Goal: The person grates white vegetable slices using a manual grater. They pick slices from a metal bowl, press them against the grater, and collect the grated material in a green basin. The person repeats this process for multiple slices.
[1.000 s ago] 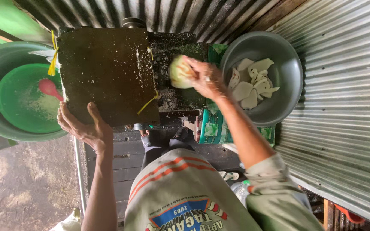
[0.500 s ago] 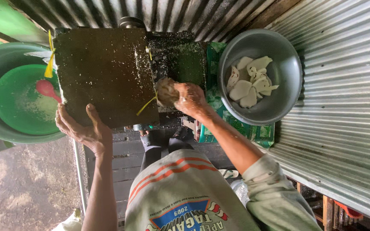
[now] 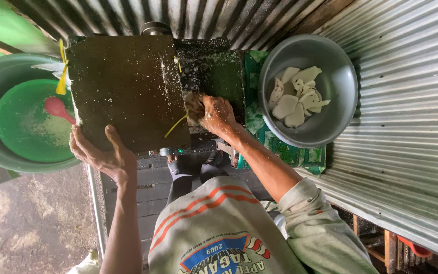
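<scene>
My right hand (image 3: 218, 114) grips a pale coconut piece (image 3: 194, 105) and presses it against the opening at the side of a dark, flake-spattered grating machine (image 3: 128, 86). On the near edge of the machine's cover rests my left hand (image 3: 105, 155), fingers spread. A grey metal bowl (image 3: 340, 86) to the right holds several white coconut pieces (image 3: 297, 96). At the left, a green basin (image 3: 26, 119) holds white gratings and a pink spoon (image 3: 57, 108).
Corrugated metal sheeting (image 3: 406, 152) runs along the right side and the far wall. A green patterned cloth (image 3: 290, 152) lies under the metal bowl. Yellow strips (image 3: 62, 76) hang at the machine's left corner. Bare ground (image 3: 31, 223) shows lower left.
My right hand has carried the coconut piece from near the metal bowl leftward and down onto the machine's opening. My left hand stayed on the cover's edge.
</scene>
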